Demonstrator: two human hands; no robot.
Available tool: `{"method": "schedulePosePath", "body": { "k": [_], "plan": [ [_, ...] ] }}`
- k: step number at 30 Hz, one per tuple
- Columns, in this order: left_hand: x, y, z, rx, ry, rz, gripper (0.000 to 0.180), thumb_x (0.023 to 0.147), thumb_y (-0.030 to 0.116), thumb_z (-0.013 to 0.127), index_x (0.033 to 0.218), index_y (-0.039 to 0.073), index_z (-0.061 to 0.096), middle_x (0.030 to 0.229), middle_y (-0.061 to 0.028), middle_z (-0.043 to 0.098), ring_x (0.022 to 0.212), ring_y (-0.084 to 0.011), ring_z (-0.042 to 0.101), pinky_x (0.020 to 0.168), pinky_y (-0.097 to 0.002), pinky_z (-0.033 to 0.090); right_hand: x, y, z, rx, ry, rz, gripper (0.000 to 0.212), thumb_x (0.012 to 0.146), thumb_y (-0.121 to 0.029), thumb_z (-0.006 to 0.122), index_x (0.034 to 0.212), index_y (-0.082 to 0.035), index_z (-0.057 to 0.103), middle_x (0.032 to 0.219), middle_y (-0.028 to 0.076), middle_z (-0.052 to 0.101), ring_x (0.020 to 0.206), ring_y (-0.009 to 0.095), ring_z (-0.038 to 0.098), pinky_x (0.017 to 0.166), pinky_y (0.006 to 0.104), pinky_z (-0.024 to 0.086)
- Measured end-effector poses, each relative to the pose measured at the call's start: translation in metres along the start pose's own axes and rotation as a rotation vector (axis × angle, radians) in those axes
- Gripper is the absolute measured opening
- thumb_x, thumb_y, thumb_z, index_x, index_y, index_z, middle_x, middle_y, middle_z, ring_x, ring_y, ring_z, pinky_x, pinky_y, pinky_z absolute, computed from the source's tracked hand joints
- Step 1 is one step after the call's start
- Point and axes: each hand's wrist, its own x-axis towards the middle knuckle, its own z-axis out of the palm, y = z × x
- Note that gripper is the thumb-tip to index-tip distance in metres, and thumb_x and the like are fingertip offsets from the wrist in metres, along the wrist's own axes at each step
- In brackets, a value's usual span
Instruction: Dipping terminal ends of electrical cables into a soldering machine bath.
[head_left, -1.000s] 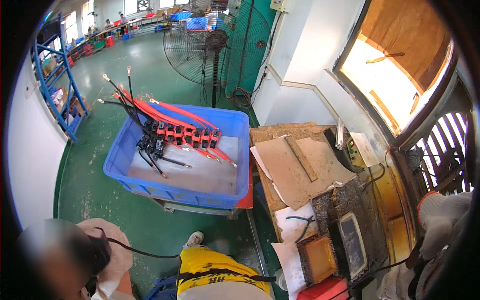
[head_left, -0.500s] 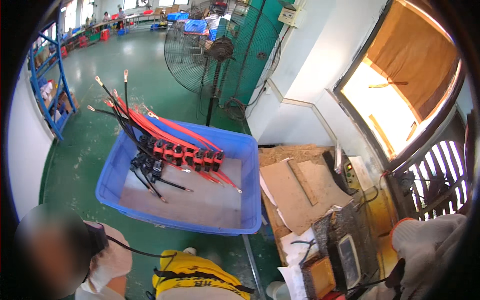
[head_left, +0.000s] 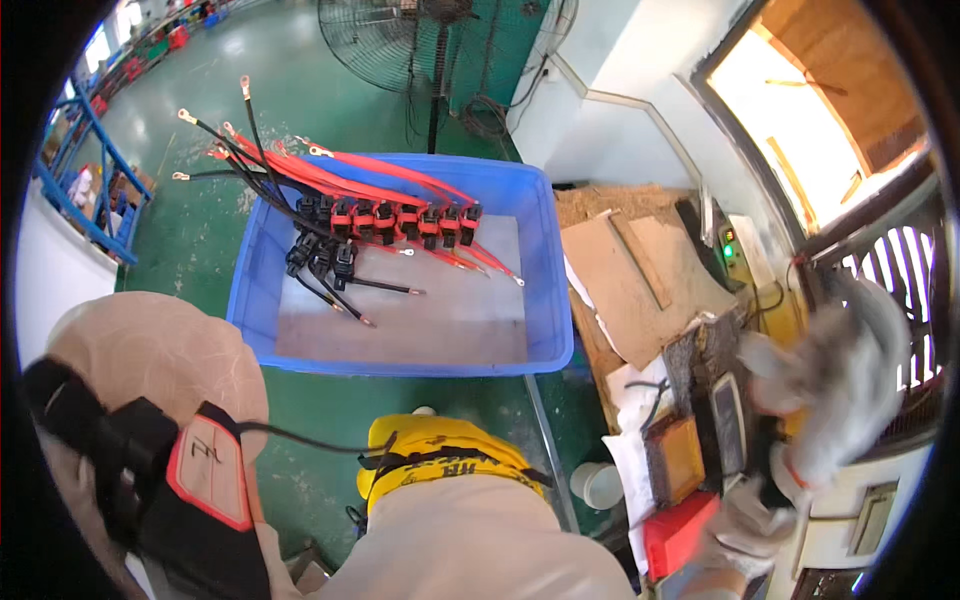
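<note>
Both my hands wear pale gloves and are at the lower right. My right hand [head_left: 840, 380], its glove with an orange-red cuff, is raised and smeared by motion. Just below the cuff is what looks like my left hand [head_left: 742, 535], a bare wrist behind it; its fingers are too unclear to read. Nearest to them are a red box [head_left: 675, 537], an amber-coloured square pan [head_left: 678, 458] and a pale-rimmed rectangular vessel [head_left: 729, 425]. A blue tub [head_left: 420, 367] ahead holds red cables [head_left: 370, 183] and black cables [head_left: 262, 150] with ring terminals and black plastic blocks.
A worn bench [head_left: 625, 195] carries cardboard [head_left: 640, 290], a wood strip [head_left: 640, 262] and a control box [head_left: 740, 250] lit green. A white cup [head_left: 597, 485] is beside it. A fan [head_left: 440, 70] stands behind the tub. A black strapped device [head_left: 190, 490] with a cable is at lower left.
The view has tipped downward, so the tub sits higher. The gloved right hand has moved up. A second gloved hand and the red box now show, and the strapped device at left is plainer.
</note>
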Motion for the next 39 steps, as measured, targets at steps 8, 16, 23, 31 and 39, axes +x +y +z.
{"method": "schedulePosePath", "body": {
  "k": [8,16,23,31,39],
  "plan": [
    [-0.036,-0.172,0.011,0.257,-0.077,-0.623,0.008,0.087,0.011,0.057,0.09,0.005,0.057,0.09,-0.0065,0.059,0.082,-0.0122,0.055,0.073,-0.0288,0.046,-0.065,0.081,0.125,1.536,0.297,0.814,0.019,0.09,-0.026,0.056,0.102,-0.012,0.061,0.078,0.001,0.065,0.062,0.016,0.056,0.057,0.0297,0.048],
    [-0.135,-0.211,0.118,-0.376,0.257,-0.98,0.024,0.091,0.014,0.056,0.109,-0.001,0.057,0.101,-0.0043,0.061,0.094,-0.0106,0.056,0.085,-0.0266,0.044,-0.11,0.092,0.185,1.635,0.316,0.998,0.02,0.092,-0.025,0.053,0.103,-0.009,0.057,0.076,0.001,0.059,0.072,0.017,0.055,0.071,0.0317,0.047],
    [-0.157,-0.221,0.101,-0.738,0.798,-1.063,0.03,0.095,0.017,0.047,0.12,0.001,0.051,0.115,-0.0035,0.057,0.106,-0.0113,0.053,0.094,-0.0252,0.039,-0.124,0.077,0.205,0.643,0.051,0.773,0.034,0.092,-0.021,0.052,0.12,-0.003,0.05,0.105,0.01,0.056,0.084,0.019,0.056,0.08,0.0306,0.045],
    [-0.167,-0.222,0.097,-0.307,0.811,-1.041,0.031,0.097,0.025,0.041,0.121,0.006,0.047,0.106,0.003,0.049,0.1,-0.0067,0.047,0.087,-0.0232,0.039,-0.149,0.036,0.218,0.277,-0.79,0.198,0.019,0.079,-0.019,0.063,0.087,-0.002,0.062,0.079,0.015,0.058,0.075,0.029,0.058,0.067,0.0355,0.046],
    [-0.126,-0.223,0.081,-0.22,0.621,-0.836,0.016,0.092,0.017,0.046,0.1,0.007,0.055,0.089,-0.0029,0.055,0.083,-0.0114,0.051,0.077,-0.0264,0.042,-0.138,0.002,0.232,0.085,-0.682,-0.134,0.015,0.076,-0.017,0.057,0.067,-0.004,0.054,0.07,0.013,0.053,0.067,0.033,0.053,0.06,0.0456,0.039]
  ]
}}
